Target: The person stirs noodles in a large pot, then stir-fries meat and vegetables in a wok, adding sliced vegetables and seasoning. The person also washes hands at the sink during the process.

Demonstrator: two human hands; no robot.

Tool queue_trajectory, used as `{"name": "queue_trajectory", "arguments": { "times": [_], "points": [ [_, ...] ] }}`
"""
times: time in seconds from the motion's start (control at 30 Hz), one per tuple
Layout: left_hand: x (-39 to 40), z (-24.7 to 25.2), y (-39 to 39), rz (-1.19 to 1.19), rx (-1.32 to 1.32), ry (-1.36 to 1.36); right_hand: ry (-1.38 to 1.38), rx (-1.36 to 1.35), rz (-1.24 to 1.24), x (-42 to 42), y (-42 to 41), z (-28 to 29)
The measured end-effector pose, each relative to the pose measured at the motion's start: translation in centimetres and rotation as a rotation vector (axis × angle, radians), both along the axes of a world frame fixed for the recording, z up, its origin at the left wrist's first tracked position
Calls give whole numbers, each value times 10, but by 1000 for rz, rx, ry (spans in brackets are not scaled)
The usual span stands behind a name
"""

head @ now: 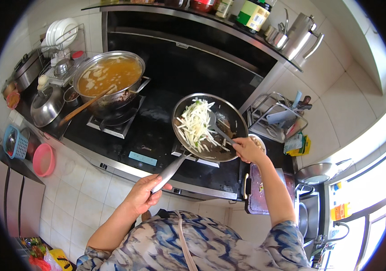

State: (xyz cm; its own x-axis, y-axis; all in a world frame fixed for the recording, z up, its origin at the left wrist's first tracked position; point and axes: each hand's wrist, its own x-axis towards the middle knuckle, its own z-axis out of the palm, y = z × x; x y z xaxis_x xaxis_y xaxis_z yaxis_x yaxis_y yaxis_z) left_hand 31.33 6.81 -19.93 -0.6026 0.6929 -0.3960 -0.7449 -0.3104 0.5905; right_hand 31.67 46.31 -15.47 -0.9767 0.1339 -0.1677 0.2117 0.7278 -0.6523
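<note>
My left hand [145,194] grips the metal handle of a frying pan [237,118] over the right burner. In my right hand [248,149] is a grey spatula [225,133], its head inside the pan against a heap of pale shredded vegetable [194,125] with bits of green. The heap lies on the pan's left side; browned residue and liquid show on the right. On the left burner stands a large steel pot [142,64] of orange-brown broth [106,79] with pale pieces floating. A wooden-handled utensil [84,108] rests over that pot's rim, its far end in the broth.
A domed steel lid [47,105] sits left of the pot. Right of the pan are a white bowl [262,142], a knife rack [274,118] and a cutting board [255,196]. Jars and a steel jug [298,35] stand on the shelf [193,15] above. A pink basin [43,160] is at left.
</note>
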Motion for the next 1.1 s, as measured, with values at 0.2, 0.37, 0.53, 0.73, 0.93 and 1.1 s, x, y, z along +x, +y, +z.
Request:
{"name": "queue_trajectory", "arguments": {
  "times": [0.2, 0.37, 0.53, 0.73, 0.93, 1.1],
  "points": [
    [3, -2, -4, 30, -9, 17, 62, 702, 189, 29, -48, 70],
    [2, -4, -1, 18, 8, 16, 52, 991, 33, -29, -29, 61],
    [3, -2, 3, 9, -21, 14, 83, 983, 328, -46, -72, 54],
    [5, -1, 3, -13, -3, -9, 2, 1054, 463, 13, -102, 151],
    [5, 6, 1, -30, 6, 5, -167, 1029, 488, 16, -134, 164],
    [2, 2, 1, -39, 23, -10, -7, 1119, 322, -23, -93, 103]
  ]
}}
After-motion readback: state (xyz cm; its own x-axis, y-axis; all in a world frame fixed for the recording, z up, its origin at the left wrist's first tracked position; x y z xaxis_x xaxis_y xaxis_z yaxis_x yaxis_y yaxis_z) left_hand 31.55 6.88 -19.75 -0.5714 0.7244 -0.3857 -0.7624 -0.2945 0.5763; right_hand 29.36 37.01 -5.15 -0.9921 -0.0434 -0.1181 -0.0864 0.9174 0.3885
